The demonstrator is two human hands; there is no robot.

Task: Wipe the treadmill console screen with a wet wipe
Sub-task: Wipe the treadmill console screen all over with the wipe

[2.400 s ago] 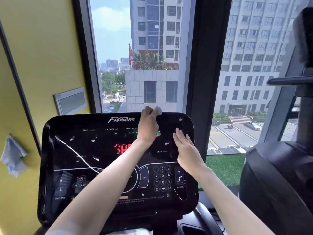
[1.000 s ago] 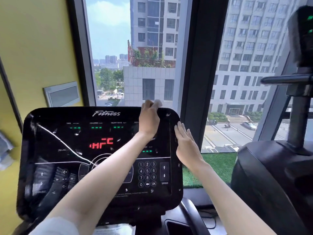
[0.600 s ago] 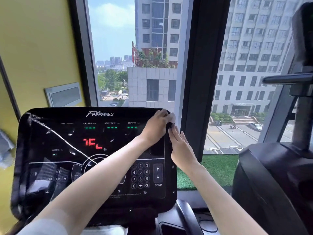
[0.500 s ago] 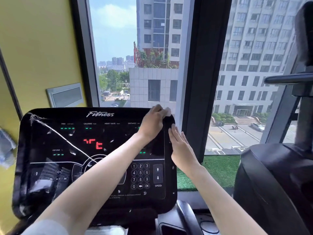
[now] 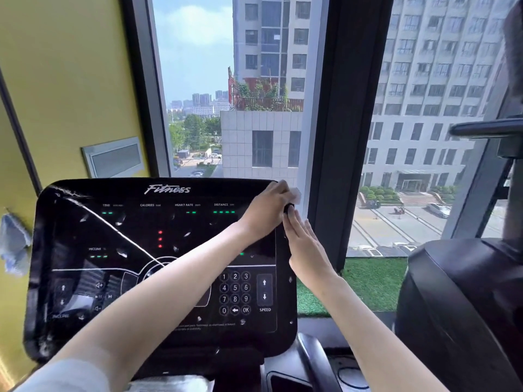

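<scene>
The black treadmill console (image 5: pixel 158 250) fills the lower left, with green and red lights, a number keypad and a white crack line across its screen. My left hand (image 5: pixel 266 210) reaches across to the console's top right corner and grips a white wet wipe (image 5: pixel 294 193), which sticks out past the fingers at the corner. My right hand (image 5: pixel 307 247) lies with straight fingers flat against the console's right edge, just below the left hand.
A yellow wall with a grey vent panel (image 5: pixel 113 157) stands at the left, a blue cloth (image 5: pixel 14 244) hanging on it. A large window is behind the console. Another black machine (image 5: pixel 458 306) stands close at the right.
My left hand slid the wipe from the top middle of the console to its top right corner. My right hand stayed at the right edge.
</scene>
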